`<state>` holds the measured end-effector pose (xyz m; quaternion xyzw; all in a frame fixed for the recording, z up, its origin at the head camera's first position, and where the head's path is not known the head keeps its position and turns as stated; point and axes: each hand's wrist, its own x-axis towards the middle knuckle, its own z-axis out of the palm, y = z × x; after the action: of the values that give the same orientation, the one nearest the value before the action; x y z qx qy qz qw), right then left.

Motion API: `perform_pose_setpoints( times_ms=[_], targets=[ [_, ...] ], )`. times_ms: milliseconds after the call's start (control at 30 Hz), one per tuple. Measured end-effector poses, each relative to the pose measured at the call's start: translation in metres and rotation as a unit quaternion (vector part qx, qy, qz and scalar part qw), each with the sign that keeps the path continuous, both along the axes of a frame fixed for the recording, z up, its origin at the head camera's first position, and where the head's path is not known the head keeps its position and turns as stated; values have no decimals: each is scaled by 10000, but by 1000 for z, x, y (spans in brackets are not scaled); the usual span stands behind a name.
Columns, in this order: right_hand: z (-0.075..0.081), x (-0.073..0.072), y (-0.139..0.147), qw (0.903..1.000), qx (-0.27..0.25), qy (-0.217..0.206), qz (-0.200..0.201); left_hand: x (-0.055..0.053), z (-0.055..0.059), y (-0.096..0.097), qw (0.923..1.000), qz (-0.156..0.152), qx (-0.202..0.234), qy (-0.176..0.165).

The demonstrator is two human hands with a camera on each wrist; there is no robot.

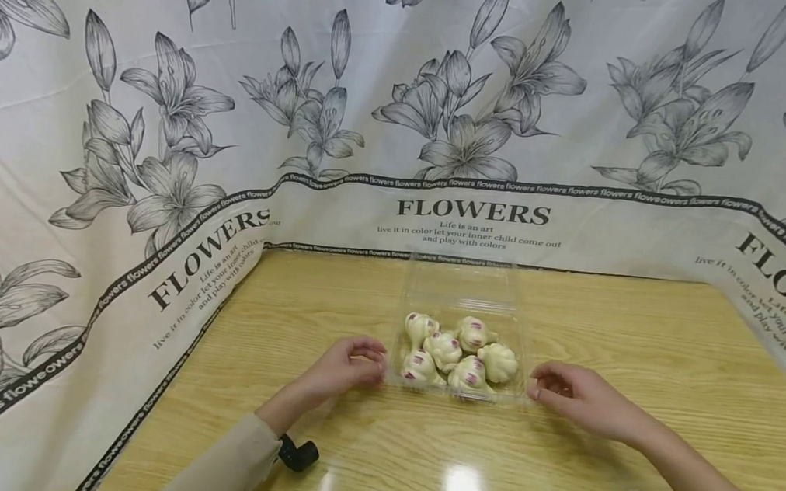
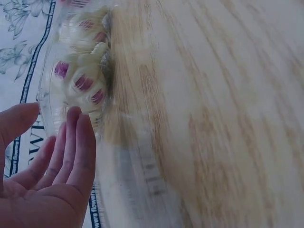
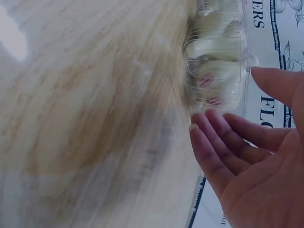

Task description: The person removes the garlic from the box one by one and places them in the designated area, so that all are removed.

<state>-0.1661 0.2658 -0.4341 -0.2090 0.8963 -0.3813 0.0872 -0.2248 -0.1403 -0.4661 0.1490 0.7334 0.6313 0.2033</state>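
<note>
A clear plastic box [image 1: 453, 392] sits on the table with its transparent lid [image 1: 460, 282] tipped back on the far side. Inside lie several cream garlic bulbs [image 1: 443, 350] with purple patches. My left hand [image 1: 349, 365] is at the box's left end, thumb apart from gently bent fingers [image 2: 84, 152]. At the right end is my right hand [image 1: 579, 396], its thumb [image 3: 273, 84] by the box rim and its fingers [image 3: 213, 156] beside the end wall. Whether the fingertips press on the plastic, I cannot tell. Neither hand is curled round anything.
The wood-grain table [image 1: 333, 287] runs back to a white curtain [image 1: 339, 217] printed with flowers and lettering, which also flanks it left and right. Dark wrist-worn devices [image 1: 297, 454] show below both forearms. Light glares off the table's front.
</note>
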Motion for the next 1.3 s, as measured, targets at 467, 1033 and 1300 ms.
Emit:
perform_pose_setpoints(
  times_ms=[467,1033,1300],
  targets=[
    [10,-4,-6,9912,560,1138,-370,-14,1,3,9983,339,-283,391],
    [19,-14,-16,9860,533,1537,-366,-32,-1,13,9980,582,114,218],
    [21,-16,-19,9891,347,1368,-415,-37,-1,18,9977,641,186,99]
  ],
)
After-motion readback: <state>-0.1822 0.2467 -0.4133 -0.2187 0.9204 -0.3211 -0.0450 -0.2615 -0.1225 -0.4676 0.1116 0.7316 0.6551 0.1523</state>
